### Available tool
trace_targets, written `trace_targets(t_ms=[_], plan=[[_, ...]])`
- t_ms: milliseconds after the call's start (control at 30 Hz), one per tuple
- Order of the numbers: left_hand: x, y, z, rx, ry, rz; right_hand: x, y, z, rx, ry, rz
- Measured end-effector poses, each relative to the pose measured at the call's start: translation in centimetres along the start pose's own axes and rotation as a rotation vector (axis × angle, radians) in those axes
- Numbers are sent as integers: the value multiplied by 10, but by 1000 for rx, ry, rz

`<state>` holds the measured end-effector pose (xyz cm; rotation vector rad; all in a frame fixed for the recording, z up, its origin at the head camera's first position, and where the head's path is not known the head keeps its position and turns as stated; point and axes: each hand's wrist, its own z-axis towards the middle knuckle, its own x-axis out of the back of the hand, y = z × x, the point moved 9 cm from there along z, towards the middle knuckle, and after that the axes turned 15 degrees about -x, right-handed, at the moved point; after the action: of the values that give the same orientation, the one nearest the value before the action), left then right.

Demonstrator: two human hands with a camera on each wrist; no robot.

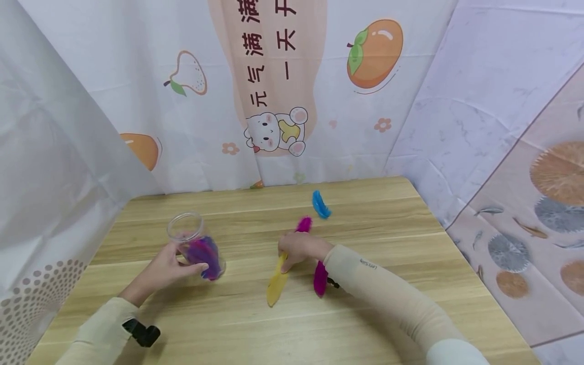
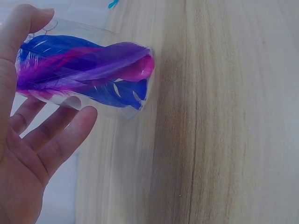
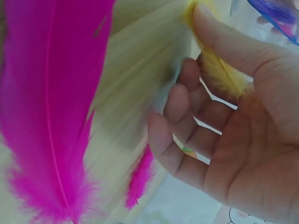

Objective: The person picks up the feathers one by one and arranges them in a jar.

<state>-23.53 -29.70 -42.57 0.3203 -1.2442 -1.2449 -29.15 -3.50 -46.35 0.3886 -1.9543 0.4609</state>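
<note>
Wood-grain table [image 1: 246, 329]: clear cup [image 1: 185, 240] at left, mouth uppermost, left hand [image 1: 164, 268] curled round it. Yellow feather [image 1: 277, 284] mid-table, pinched at thumb of right hand [image 1: 298, 248], fingers bent; long axis runs toward near edge, angled slightly left. Blue feather [image 1: 321, 205] lies beyond.

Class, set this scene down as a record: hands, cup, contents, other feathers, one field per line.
Left hand: grips the cup
Right hand: pinches the yellow feather
Cup: clear
Contents: blue, purple and pink feathers
Loose pink feathers: two on the table, one beyond the right hand, one nearer the person
Light-blue feather: on the table, farthest back
</note>
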Motion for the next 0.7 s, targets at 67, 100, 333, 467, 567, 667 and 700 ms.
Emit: trace_targets(t_ms=[67, 100, 333, 467, 567, 667, 700], plan=[[0, 0, 0, 1, 0, 2, 2, -2, -1, 31, 0, 5], [0, -1, 0, 1, -1, 3, 4, -3, -1, 47, 1, 13], [0, 0, 1, -3, -10, -1, 21, -4, -4, 123, -28, 152], [0, 0, 2, -10, -15, -7, 34, -5, -7, 186, -36, 241], [0, 0, 2, -6, -15, -12, 44, -8, -11, 249, -43, 318], [0, -2, 1, 2, -17, -3, 52, -11, -14, 296, -48, 394], [0, -2, 1, 8, -16, 0, 54, -12, -15, 307, -48, 415]])
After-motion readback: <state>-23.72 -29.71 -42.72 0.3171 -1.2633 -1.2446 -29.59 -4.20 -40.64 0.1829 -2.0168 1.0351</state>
